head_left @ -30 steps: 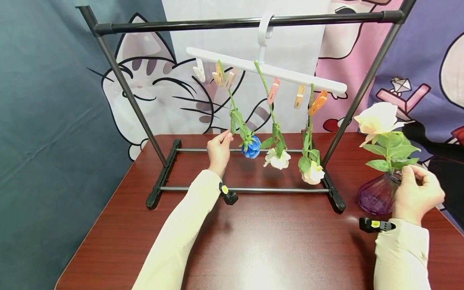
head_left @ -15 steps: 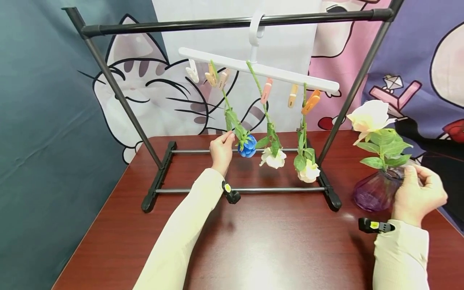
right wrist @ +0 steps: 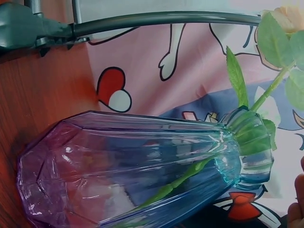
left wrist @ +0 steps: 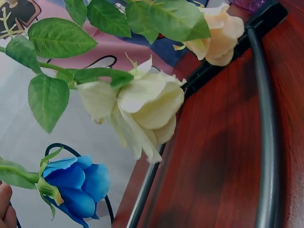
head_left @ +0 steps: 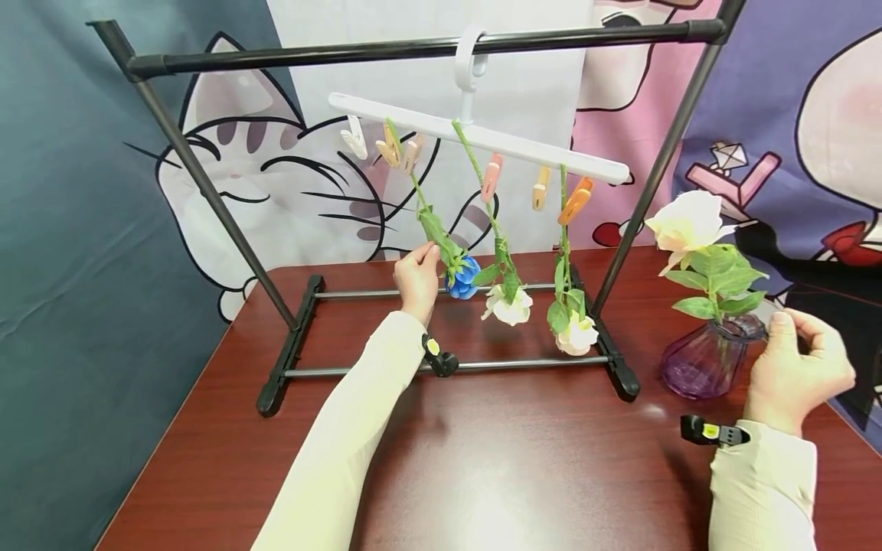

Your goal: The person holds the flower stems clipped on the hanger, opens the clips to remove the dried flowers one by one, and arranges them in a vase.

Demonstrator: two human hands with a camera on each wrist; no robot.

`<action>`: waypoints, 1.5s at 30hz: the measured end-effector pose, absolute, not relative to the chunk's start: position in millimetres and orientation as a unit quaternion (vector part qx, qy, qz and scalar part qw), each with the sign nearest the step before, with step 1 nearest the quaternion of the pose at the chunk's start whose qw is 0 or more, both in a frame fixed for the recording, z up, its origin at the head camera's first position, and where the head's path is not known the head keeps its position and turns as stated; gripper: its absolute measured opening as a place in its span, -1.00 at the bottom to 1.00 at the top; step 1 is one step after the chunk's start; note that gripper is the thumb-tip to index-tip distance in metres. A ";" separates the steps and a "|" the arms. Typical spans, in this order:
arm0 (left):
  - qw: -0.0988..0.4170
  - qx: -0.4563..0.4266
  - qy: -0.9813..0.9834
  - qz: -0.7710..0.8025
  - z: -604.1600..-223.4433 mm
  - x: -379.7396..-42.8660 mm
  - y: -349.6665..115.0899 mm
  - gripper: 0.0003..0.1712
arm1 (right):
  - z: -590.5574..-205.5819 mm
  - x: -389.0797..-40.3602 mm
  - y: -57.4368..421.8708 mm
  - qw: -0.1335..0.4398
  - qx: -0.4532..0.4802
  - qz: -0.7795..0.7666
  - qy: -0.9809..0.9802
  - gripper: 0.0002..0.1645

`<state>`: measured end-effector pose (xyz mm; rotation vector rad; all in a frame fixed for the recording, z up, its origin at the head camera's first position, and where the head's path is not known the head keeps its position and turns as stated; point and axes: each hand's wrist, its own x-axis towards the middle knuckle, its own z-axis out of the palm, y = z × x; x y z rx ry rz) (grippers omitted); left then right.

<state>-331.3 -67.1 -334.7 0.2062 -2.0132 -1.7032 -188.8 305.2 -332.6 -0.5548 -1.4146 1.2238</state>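
Note:
In the head view, my left hand (head_left: 416, 283) pinches at a leaf beside the stem of a blue rose (head_left: 462, 277), which hangs head down. Its fingertips (left wrist: 5, 206) show at the edge of the left wrist view, close to that stem. My right hand (head_left: 799, 367) is raised beside the mouth of a purple glass vase (head_left: 703, 363), fingers bent, with nothing visible in them. A gap separates them from the vase rim in the right wrist view. One pale rose (head_left: 691, 223) stands in the vase, its stem (right wrist: 178, 183) visible through the glass.
A white hanger (head_left: 513, 141) tilts down to the right on a black rack (head_left: 310, 57). Coloured clothespins (head_left: 491, 177) hang from it. Two more roses hang head down, a white rose (head_left: 508, 305) and a cream rose (head_left: 576, 334). The rack stands on a brown table (head_left: 482, 459).
My right hand has drawn away from the leaves and the vase mouth to the right. The left hand has come slightly closer to the blue rose. The head view has shifted to the right.

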 end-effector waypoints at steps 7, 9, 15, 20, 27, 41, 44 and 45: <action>0.264 0.080 -0.733 -0.622 -328.6 -338.6 -62.5 -0.77 | -331.2 -185.7 304.7 0.555 -0.243 0.521 -0.602 -0.86; 0.272 0.078 -0.739 -0.611 -327.2 -340.7 -61.9 -0.76 | -332.5 -184.6 306.1 0.557 -0.244 0.517 -0.602 -0.86; 0.268 0.070 -0.749 -0.602 -325.7 -345.3 -57.7 -0.74 | -335.5 -183.5 313.0 0.564 -0.245 0.512 -0.601 -0.87; 0.260 0.060 -0.737 -0.621 -326.8 -350.0 -50.8 -0.69 | -344.8 -186.2 324.6 0.568 -0.246 0.508 -0.599 -0.89; 0.283 0.064 -0.730 -0.619 -326.6 -354.5 -47.3 -0.77 | -339.3 -180.0 315.9 0.575 -0.252 0.497 -0.600 -0.89; 0.346 0.018 -0.759 -0.551 -330.4 -348.9 -55.9 -0.81 | -336.9 -196.1 303.9 0.584 -0.203 0.484 -0.619 -0.85; 0.357 0.003 -0.766 -0.534 -334.3 -345.0 -58.7 -0.79 | -329.9 -198.3 292.4 0.595 -0.169 0.479 -0.623 -0.87; 0.359 -0.001 -0.769 -0.529 -335.6 -343.8 -59.6 -0.79 | -326.4 -198.4 286.7 0.598 -0.159 0.476 -0.624 -0.89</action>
